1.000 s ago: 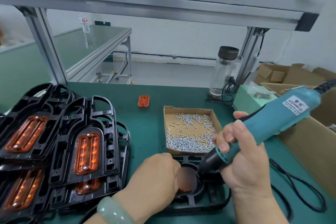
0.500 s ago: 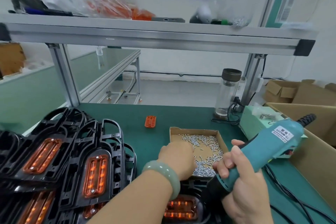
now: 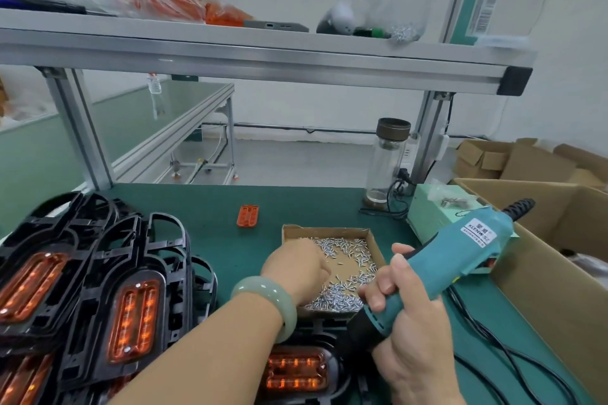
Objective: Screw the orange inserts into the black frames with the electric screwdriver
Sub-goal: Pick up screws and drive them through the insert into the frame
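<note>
My right hand (image 3: 409, 322) grips the teal electric screwdriver (image 3: 457, 256), its black nose pointing down at the black frame (image 3: 342, 381) in front of me. That frame holds an orange insert (image 3: 296, 371). My left hand (image 3: 297, 268), a pale green bangle on its wrist, reaches into the cardboard tray of screws (image 3: 348, 253) with fingers curled over the pile; whether a screw is pinched is hidden. A stack of black frames with orange inserts (image 3: 131, 316) lies at the left. One loose orange insert (image 3: 247, 216) rests on the green mat.
A glass bottle (image 3: 390, 161) stands at the back by the shelf post. A pale green power box (image 3: 437, 210) and open cardboard boxes (image 3: 543, 260) fill the right side. The screwdriver's black cable (image 3: 513, 362) trails across the mat. An aluminium shelf (image 3: 263, 56) runs overhead.
My left hand left the frame in front of me and went up into the screw tray. The view tilted upward, and the screwdriver stayed in my right hand above the frame.
</note>
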A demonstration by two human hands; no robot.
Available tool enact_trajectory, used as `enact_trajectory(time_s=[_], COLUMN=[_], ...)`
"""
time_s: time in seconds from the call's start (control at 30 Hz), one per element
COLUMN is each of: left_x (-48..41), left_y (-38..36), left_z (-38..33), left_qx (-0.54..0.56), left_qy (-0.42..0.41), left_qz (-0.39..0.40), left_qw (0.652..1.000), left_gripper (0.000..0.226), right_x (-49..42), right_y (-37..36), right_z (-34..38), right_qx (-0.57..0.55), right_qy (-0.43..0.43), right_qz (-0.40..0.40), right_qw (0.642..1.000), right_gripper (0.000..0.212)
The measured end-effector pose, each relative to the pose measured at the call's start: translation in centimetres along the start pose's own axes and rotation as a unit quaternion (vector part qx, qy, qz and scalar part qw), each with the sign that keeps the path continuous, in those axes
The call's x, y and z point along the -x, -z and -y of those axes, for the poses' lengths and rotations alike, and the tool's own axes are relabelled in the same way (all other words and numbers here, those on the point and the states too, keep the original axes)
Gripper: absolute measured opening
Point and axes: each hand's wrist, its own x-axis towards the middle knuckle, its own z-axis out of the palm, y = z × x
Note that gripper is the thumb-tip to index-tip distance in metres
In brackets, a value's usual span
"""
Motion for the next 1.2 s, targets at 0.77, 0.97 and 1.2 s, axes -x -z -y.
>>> enact_trajectory(time_s=[0.77, 0.97, 1.2], left_x=[11.7, 12.1, 11.7], left_y=[2.2, 1.4, 0.7], left_z=[0.8, 2.0, 1.9], left_qx=[0.504, 0.54, 0.558], left_qy=[0.038, 0.081, 0.11], left_qz=[-0.172, -0.131, -0.112], left_qw=[0.845, 0.828, 0.815], left_gripper=[0.018, 0.021, 0.016], right_x=[0.5, 0.7, 0.4], right_y=[-0.6, -0.9, -0.7], right_z=[-0.5, -0.9, -0.7], right_qx=[-0.091, -0.133, -0.18], right_qy=[-0.025, -0.037, -0.055], right_qz=[-0.011, -0.046, -0.092], right_qw=[0.996, 0.989, 0.978], right_gripper=[0.02, 0.02, 0.015])
